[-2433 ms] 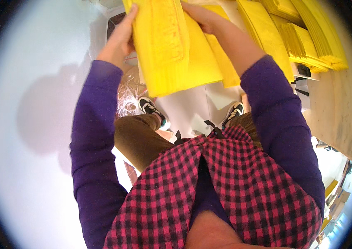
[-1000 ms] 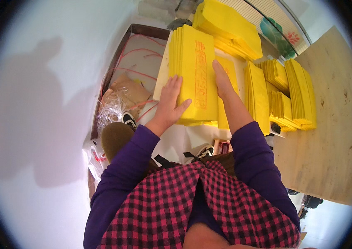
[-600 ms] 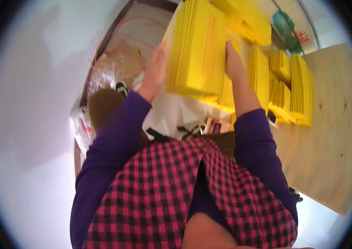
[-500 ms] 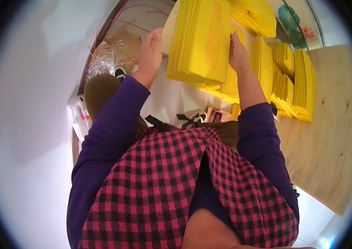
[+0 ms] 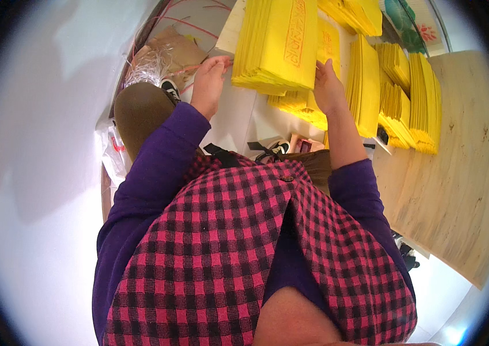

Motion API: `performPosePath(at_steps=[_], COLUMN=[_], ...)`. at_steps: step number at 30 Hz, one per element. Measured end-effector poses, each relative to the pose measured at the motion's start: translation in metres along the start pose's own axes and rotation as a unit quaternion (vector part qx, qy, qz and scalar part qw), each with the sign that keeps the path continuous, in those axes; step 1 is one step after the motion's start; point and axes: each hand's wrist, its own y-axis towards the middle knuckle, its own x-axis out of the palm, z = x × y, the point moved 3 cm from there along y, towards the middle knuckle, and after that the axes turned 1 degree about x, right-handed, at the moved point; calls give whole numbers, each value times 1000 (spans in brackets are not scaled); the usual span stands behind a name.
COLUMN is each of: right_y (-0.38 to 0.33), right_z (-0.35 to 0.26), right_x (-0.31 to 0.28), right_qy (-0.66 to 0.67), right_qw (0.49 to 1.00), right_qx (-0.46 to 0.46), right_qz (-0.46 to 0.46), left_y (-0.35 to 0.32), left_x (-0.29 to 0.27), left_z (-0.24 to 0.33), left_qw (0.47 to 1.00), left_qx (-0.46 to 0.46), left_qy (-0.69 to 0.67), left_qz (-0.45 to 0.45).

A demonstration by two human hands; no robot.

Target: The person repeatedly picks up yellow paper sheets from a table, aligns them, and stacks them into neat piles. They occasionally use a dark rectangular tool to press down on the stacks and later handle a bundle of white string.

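Observation:
A thick stack of yellow paper with red printing on top lies at the far middle, its layered edges facing me. To its left is my left hand, palm turned inward and fingers loosely stretched, with the fingertips close to the stack's side. A thin red strap passes behind those fingers; whether they touch it is unclear. My right hand is at the stack's right edge, fingers pointing away from me and apart. More yellow paper lies beneath the stack.
Several more yellow paper stacks stand on the right beside a wooden board. Crumpled brown paper and shredded clear plastic lie at the far left, near my knee. A white bag hangs at the left.
The stack has moved slightly away from me and rests lower on the pile. Both hands have drawn back a little toward me along its sides. The whole view has shifted slightly.

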Motion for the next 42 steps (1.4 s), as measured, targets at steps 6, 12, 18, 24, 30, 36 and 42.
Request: performPosePath(at_steps=[6,12,18,24,30,36,42], right_y=[-33,-34,-31,-26,-18,-10,-2], right_z=[38,58,72,74,72,74,78], right_x=[-8,-20,-19,-11,-10,-8,-4], right_qy=[51,74,72,44,-6,-8,-30], right_qw=[996,994,994,996,996,992,987], right_qx=[-1,46,83,82,89,123,144], right_qz=[73,65,12,-16,-22,-39,-63], left_y=[6,3,-9,-16,-15,-13,-8], left_x=[-7,-7,-9,10,29,40,48], left_z=[-15,-28,-50,-76,-76,-80,-88], left_qw=[999,998,986,955,941,946,950], left_qx=[7,-54,-154,-250,-254,-252,-231], left_qy=[34,13,-56,-145,-174,-158,-154], left_qz=[-32,-11,-34,-59,-138,-130,-143])
